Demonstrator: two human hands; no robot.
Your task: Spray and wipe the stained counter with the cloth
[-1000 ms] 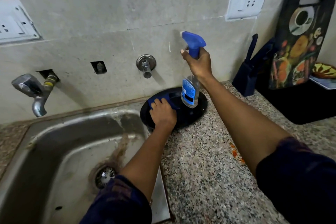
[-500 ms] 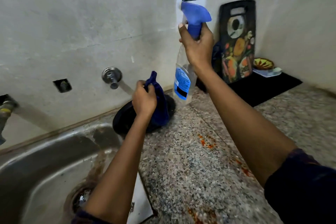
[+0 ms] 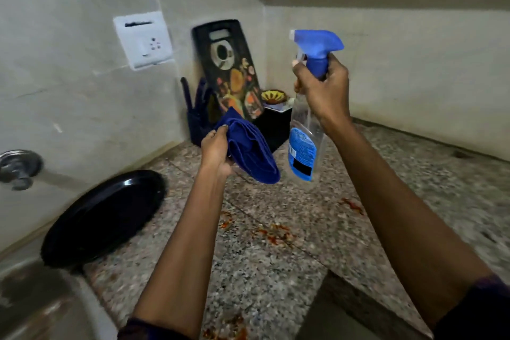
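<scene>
Head view: near-empty spray bottle (image 3: 303, 143) aloft.

Pretty dim in here, flat indoor light with a greenish-grey cast, nothing harsh. Only real glare is a small highlight on the black plate (image 3: 105, 218) at about 8 o'clock. Soft shadows sit behind the cutting board (image 3: 229, 69) in the corner up around 12. Motion blur smears the tap (image 3: 19, 168) at 9 o'clock and the granite counter (image 3: 276, 270) out toward 4. Wide-angle bend is obvious, walls lean and both forearms stretch at the bottom edge. Centre's reasonably sharp.
</scene>
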